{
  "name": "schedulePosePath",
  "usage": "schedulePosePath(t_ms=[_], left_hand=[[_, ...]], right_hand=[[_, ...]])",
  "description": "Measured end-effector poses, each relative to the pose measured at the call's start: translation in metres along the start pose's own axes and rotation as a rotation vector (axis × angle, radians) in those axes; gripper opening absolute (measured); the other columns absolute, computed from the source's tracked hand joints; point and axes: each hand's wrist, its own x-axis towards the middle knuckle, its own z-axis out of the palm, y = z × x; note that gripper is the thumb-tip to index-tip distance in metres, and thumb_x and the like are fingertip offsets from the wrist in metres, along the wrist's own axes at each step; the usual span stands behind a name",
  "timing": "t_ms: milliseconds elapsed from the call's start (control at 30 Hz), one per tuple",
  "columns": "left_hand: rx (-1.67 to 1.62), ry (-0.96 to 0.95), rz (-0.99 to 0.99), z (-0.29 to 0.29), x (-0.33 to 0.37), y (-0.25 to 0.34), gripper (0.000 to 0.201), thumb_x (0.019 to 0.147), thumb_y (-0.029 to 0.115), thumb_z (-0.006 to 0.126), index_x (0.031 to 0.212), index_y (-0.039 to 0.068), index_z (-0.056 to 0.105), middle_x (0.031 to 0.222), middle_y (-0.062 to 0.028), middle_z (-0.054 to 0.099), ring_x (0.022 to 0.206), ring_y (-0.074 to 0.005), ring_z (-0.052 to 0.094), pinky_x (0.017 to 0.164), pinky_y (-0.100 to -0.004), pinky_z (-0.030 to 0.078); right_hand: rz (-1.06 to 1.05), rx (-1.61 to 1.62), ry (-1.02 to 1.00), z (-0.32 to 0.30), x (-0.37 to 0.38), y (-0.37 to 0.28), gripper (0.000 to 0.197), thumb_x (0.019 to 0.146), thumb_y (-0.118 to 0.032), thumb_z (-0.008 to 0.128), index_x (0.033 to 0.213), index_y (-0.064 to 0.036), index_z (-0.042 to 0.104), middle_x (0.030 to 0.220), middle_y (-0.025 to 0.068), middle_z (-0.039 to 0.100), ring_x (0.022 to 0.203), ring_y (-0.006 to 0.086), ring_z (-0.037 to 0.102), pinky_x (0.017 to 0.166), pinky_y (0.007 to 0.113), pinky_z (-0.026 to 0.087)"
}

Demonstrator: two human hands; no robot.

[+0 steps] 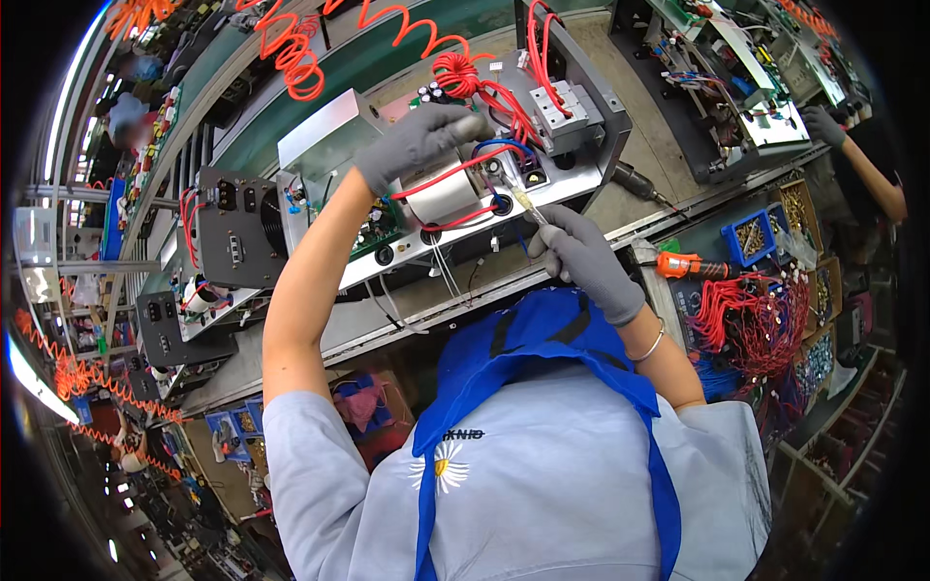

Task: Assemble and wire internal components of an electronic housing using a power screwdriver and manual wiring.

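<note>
Grey-gloved left hand [418,141] closed over half-hidden red wires [504,102]; right hand [581,254] gripping a mostly hidden screwdriver [526,203].

1 fisheye camera on my head looks steeply down at my chest and hands. The desk [620,208] sits close, its edges bending toward the rim.

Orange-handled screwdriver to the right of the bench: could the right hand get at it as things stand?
Probably not at once. The orange-handled screwdriver lies uncovered close beside the right hand, but that hand already grips a slim tool at the open metal chassis.
</note>
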Motion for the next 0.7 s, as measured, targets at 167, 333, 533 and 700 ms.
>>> schedulePosePath(t_ms=[167, 333, 533, 700], left_hand=[[0.106, -0.068, -0.02, 0.007, 0.0, 0.017, 0.056, 0.098, 0.053, 0.042, 0.094, 0.0, 0.061, 0.08, -0.0127, 0.058, 0.078, -0.0218, 0.055, 0.073, -0.0367, 0.045], [0.114, -0.077, -0.038, 0.005, 0.001, 0.013, 0.059, 0.098, 0.056, 0.038, 0.09, 0.001, 0.06, 0.077, -0.0143, 0.057, 0.075, -0.0262, 0.054, 0.072, -0.0376, 0.044], [0.111, -0.14, 0.089, 0.005, 0.003, -0.008, 0.064, 0.098, 0.058, 0.033, 0.093, 0.002, 0.063, 0.081, -0.0131, 0.061, 0.079, -0.0259, 0.059, 0.077, -0.0365, 0.046], [0.129, -0.209, 0.144, 0.0, 0.004, -0.021, 0.065, 0.1, 0.057, 0.029, 0.096, 0.002, 0.063, 0.085, -0.0141, 0.063, 0.082, -0.027, 0.06, 0.079, -0.0366, 0.047]], right_hand=[[-0.023, 0.054, 0.015, 0.014, -0.001, -0.002, 0.036, 0.097, -0.021, 0.044, 0.125, -0.0002, 0.055, 0.081, 0.0013, 0.062, 0.057, 0.001, 0.05, 0.046, 0.015, 0.036], [-0.349, -0.559, 0.308, 0.035, 0.006, 0.016, 0.034, 0.095, -0.02, 0.049, 0.124, -0.0023, 0.053, 0.081, 0.013, 0.063, 0.061, 0.0258, 0.061, 0.052, 0.036, 0.048], [-0.536, -0.996, 0.448, 0.05, 0.0, 0.014, 0.037, 0.093, -0.018, 0.051, 0.127, -0.004, 0.048, 0.083, 0.0174, 0.062, 0.069, 0.0354, 0.064, 0.058, 0.047, 0.05], [-0.445, -0.994, 0.406, 0.058, -0.004, 0.013, 0.038, 0.094, -0.017, 0.05, 0.129, -0.0035, 0.047, 0.089, 0.0187, 0.063, 0.071, 0.0372, 0.063, 0.059, 0.047, 0.049]])
